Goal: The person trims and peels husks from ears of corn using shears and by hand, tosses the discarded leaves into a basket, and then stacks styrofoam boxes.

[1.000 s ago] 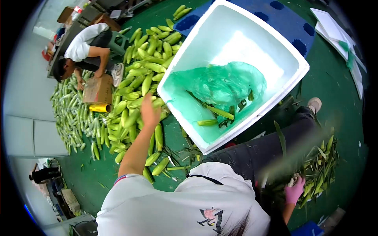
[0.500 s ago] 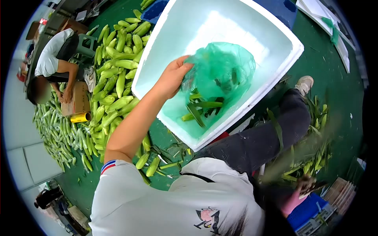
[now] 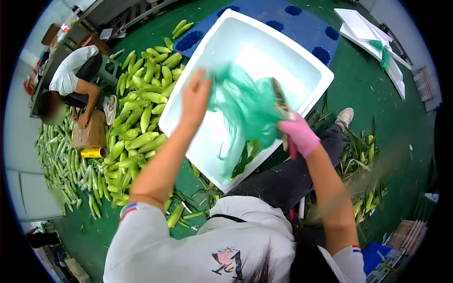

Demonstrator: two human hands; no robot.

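Observation:
A white foam box (image 3: 309,63) stands in front of me, with a thin green plastic bag (image 3: 245,104) stretched and crumpled over its middle. My left hand (image 3: 194,99), bare and blurred, is closed on the bag's upper left edge. In a pink glove, my right hand (image 3: 302,135) is closed around a knife (image 3: 279,96), whose stained blade points up against the bag's right side. Green husk leaves (image 3: 247,155) show at the box's near end, partly behind the bag.
A large pile of corn in husks (image 3: 146,104) lies left; wrapped cobs (image 3: 61,160) lie beyond it. Another person (image 3: 78,70) bends over a cardboard box (image 3: 92,129). Husk scraps (image 3: 361,165) cover the floor right. White foam panels (image 3: 373,37) lie upper right.
My right hand has come up from the lower right with the knife to the bag. My left hand has moved left and up slightly, pulling the bag, which is now stretched and less rounded.

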